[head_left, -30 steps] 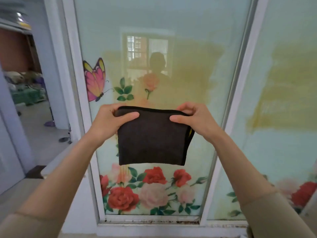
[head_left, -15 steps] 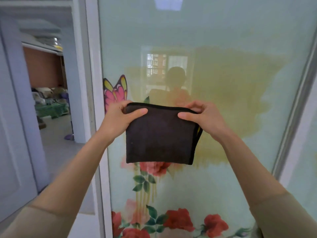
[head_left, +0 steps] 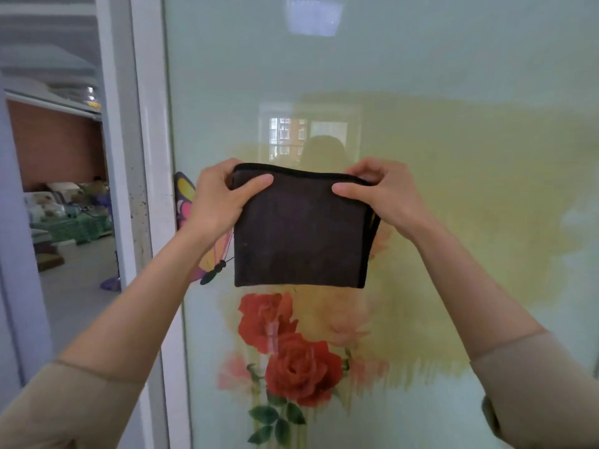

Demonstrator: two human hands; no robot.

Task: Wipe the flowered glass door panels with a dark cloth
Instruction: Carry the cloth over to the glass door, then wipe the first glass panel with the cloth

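Dark brown cloth (head_left: 298, 231), folded into a thick rectangle with a black hem along its top edge, hangs in the middle of the view in front of the flowered glass door panel (head_left: 453, 76); whether it touches the glass cannot be told. The left hand (head_left: 220, 199) pinches the cloth's upper left corner and the right hand (head_left: 385, 196) its upper right corner. On each, the thumb lies flat on the near face and the fingers (head_left: 366, 171) curl over the top edge to the far side. Both forearms reach up from the near corners in tan sleeves (head_left: 74, 406). The pale green panel bears a broad yellowish patch (head_left: 470, 196) behind and to the right of the cloth, with thin streaks along its lower edge. A printed butterfly (head_left: 184, 196) shows to the left, partly behind the left wrist, and red roses (head_left: 301, 367) with green leaves lie just below the cloth. A white door frame (head_left: 150, 124) borders the panel on the left, and beyond it a far room (head_left: 64, 205) stands open.
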